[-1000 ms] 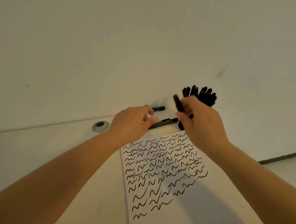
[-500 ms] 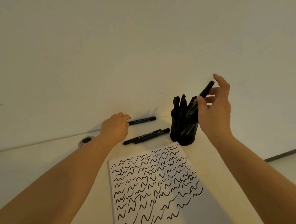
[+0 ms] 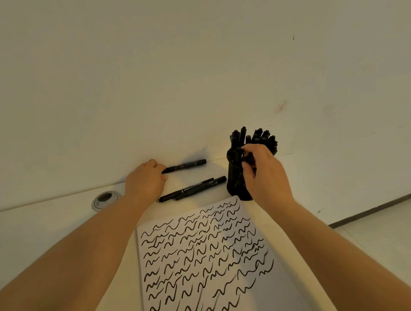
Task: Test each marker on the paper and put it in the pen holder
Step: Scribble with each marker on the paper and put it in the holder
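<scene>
Off to the outer side of my left hand (image 3: 145,180), a round metal-rimmed grommet hole (image 3: 105,199) sits in the pale cream table (image 3: 47,227). My left hand lies knuckles-up at the back of the table by the wall, its fingers curled over the near end of a slim black marker (image 3: 186,165) that runs away to the right along the wall's foot; I cannot tell whether I actually grip it or merely rest on it. Just beside that hand, on the side toward my body, two more black markers (image 3: 193,188) lie side by side, touching, slanting up toward my right hand. Nearer to me than both hands, between my forearms, lies the white sheet of paper (image 3: 206,261) covered in rows of black squiggles. My right hand (image 3: 263,175) is at the black mesh pen holder (image 3: 236,177), fingers pinched around a black marker (image 3: 247,157) at the holder's rim. The holder is crowded with upright black markers (image 3: 254,138), their caps fanning out above my fingertips.
</scene>
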Demonstrator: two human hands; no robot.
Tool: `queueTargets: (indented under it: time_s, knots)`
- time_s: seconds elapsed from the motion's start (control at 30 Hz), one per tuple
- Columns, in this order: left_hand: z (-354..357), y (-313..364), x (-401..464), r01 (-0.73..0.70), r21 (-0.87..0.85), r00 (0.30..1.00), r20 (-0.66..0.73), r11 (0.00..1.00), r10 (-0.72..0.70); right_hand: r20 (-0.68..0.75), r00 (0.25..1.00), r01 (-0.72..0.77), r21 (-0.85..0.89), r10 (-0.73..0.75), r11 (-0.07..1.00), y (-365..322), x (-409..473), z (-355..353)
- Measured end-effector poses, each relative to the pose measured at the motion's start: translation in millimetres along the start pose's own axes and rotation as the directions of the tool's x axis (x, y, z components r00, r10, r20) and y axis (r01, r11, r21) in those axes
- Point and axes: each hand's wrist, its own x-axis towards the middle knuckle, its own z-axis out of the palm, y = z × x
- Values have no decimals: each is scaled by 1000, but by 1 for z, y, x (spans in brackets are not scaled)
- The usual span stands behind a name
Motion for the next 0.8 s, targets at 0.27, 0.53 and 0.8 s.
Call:
queueTargets:
  time_s: [0.27, 0.53, 0.8]
  knots:
    - [3, 7, 6, -10, 73, 1000, 16, 997, 8, 26, 1000, 0, -26, 1, 1000, -5, -4, 6]
    - [-11, 2, -4, 34, -4, 997, -65, 999, -34, -213, 965, 118, -166, -153, 979, -17, -16, -11]
    - [-71, 55, -81, -75, -392, 994, -101, 917, 38, 482, 850, -441, 429, 213, 789, -56, -54, -12]
